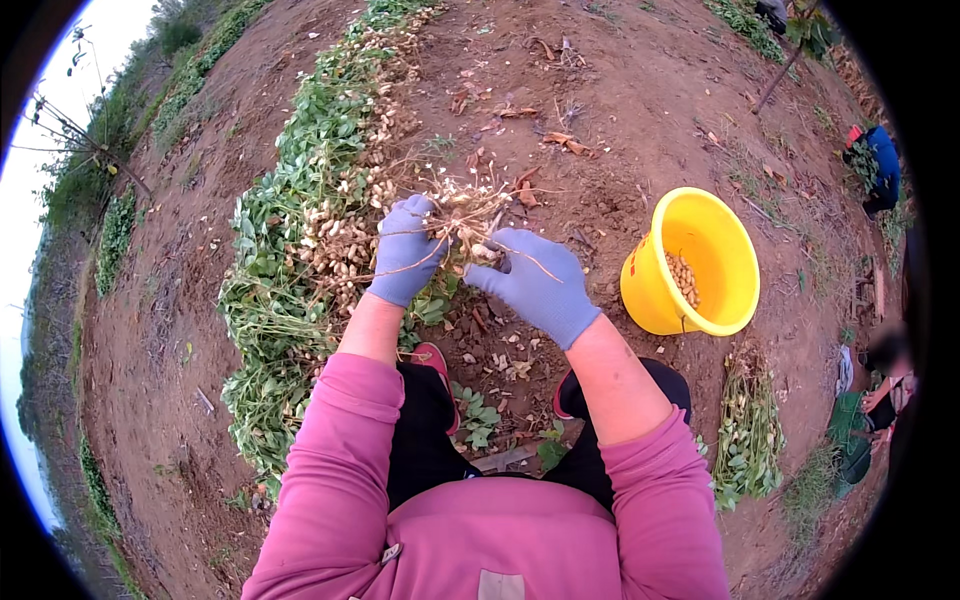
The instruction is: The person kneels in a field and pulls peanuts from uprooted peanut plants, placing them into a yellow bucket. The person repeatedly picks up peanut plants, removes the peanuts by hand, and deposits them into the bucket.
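My left hand [409,247], in a grey-blue knit glove, is closed around an uprooted peanut plant, its roots [465,206] turned up and away from me. Thin roots and several pods hang from it. My right hand [541,281], gloved alike, is at the near right side of the roots, with thumb and fingers about a peanut pod [484,252]. Whether that pod is still attached cannot be made out. The plant's leaves [435,300] hang below my left hand. Right of my right hand, a yellow bucket [637,281] holds loose peanuts [681,279] at its bottom.
A long row of pulled peanut plants [322,142] lies along my left, pods toward the middle. A small bundle of plants [746,442] lies on the soil below the bucket. At the far right edge a person [889,390] sits beside a green container [847,435].
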A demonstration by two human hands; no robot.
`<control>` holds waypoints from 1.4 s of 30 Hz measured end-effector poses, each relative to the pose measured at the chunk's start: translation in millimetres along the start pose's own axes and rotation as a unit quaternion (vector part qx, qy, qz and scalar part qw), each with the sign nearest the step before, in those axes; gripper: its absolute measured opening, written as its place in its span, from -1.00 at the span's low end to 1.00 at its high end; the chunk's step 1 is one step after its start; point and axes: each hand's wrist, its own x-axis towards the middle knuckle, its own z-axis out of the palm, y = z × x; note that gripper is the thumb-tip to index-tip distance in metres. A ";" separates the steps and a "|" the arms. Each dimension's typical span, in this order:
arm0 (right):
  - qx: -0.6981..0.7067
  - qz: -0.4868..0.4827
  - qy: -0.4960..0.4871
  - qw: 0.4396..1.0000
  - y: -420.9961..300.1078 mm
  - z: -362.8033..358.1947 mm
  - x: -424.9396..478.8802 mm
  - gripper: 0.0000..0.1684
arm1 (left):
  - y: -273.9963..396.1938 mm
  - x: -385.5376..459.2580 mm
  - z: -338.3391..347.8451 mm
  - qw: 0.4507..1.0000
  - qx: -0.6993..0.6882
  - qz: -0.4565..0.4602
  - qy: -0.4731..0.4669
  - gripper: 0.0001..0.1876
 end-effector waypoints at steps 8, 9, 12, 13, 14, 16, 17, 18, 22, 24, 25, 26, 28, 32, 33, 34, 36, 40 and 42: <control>0.088 -0.015 -0.017 0.996 4.8 18.8 -0.9 -0.53 | 3.1 -0.5 -0.5 1.000 -0.015 0.011 0.004 -0.68; 0.094 -0.025 -0.013 0.995 4.1 18.3 -0.1 -0.55 | 6.3 0.5 -0.9 1.000 -0.011 0.008 0.002 -0.69; 0.056 -0.015 -0.063 0.996 -1.3 10.6 3.7 -0.57 | 9.0 1.6 -3.5 1.000 -0.005 -0.004 -0.004 -0.69; 0.055 -0.013 -0.061 0.996 -1.1 11.8 4.1 -0.58 | 9.3 2.2 -4.3 1.000 -0.004 -0.008 -0.006 -0.69; 0.054 -0.010 -0.060 0.997 0.0 14.2 4.2 -0.58 | 9.8 2.9 -2.2 1.000 -0.014 -0.013 0.002 -0.69; 0.066 -0.001 -0.052 0.996 0.1 17.6 3.6 -0.58 | 7.6 1.1 2.0 1.000 -0.003 -0.005 0.008 -0.70; 0.078 0.006 -0.045 0.996 -0.8 18.7 2.8 -0.58 | 6.2 0.3 3.9 1.000 0.003 0.000 0.011 -0.70; 0.091 0.012 -0.039 0.995 -1.7 19.5 2.6 -0.58 | 6.1 0.5 2.8 1.000 0.002 -0.003 0.014 -0.70; 0.111 0.091 -0.005 0.990 -1.8 4.7 4.9 -0.60 | 4.3 0.8 -3.1 0.999 0.019 -0.003 0.026 -0.70; 0.150 0.133 0.030 0.979 -3.7 -10.3 8.4 -0.60 | 6.2 0.8 -5.8 0.999 0.035 -0.010 0.022 -0.67; 0.157 0.123 0.040 0.979 -2.8 -9.5 8.6 -0.60 | 8.5 1.2 -5.8 0.999 0.043 -0.011 0.021 -0.66; 0.164 0.112 0.049 0.979 -1.1 -7.3 8.8 -0.60 | 10.7 1.7 -5.3 0.998 0.052 -0.011 0.021 -0.64; 0.131 0.088 0.064 0.985 -0.3 -4.3 7.3 -0.59 | 14.4 3.8 -4.1 0.998 0.058 -0.017 0.013 -0.58; -0.011 0.037 0.100 0.994 -2.3 12.5 7.7 -0.59 | 34.9 5.4 -5.4 0.997 0.076 0.019 0.002 -0.63; -0.041 0.023 0.114 0.992 -2.5 14.6 9.4 -0.60 | 36.1 4.1 -6.1 0.997 0.074 0.021 0.005 -0.63; -0.062 0.017 0.092 0.994 -1.8 14.1 11.1 -0.60 | 36.5 3.1 -6.4 0.997 0.072 0.024 0.008 -0.63; -0.068 0.019 0.080 0.994 -0.6 17.4 10.5 -0.63 | 36.8 3.5 -3.9 0.996 0.083 0.020 0.031 -0.63; -0.058 0.038 0.001 0.998 -10.9 8.7 8.9 -0.68 | 25.8 3.7 3.6 0.996 0.087 0.018 -0.004 -0.64; -0.053 0.033 -0.058 0.996 -10.7 2.0 0.2 -0.67 | 10.2 3.7 6.8 0.994 0.082 -0.069 0.033 -0.63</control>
